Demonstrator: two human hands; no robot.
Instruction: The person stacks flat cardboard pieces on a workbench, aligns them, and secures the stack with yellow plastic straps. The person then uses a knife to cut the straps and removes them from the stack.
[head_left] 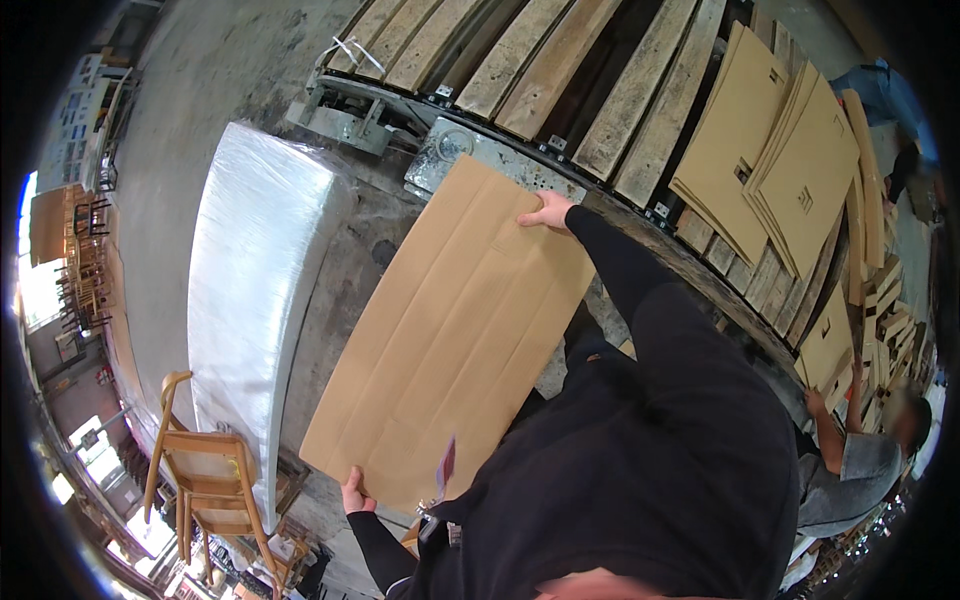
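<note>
A large flat cardboard sheet with creases along its length is held in front of my body, slanting from upper right to lower left. My right hand grips its upper right edge, thumb on the face that shows and the other fingers partly hidden. Down at the lower left corner, my left hand is closed on the edge of the same sheet. Below the sheet's right end, part of a metal plate on the slatted conveyor's side shows.
Beyond my right arm runs a wooden slatted conveyor carrying stacked cardboard sheets. A plastic-wrapped slab lies on the left, with a wooden chair at its near end. At the right, a co-worker handles cardboard.
</note>
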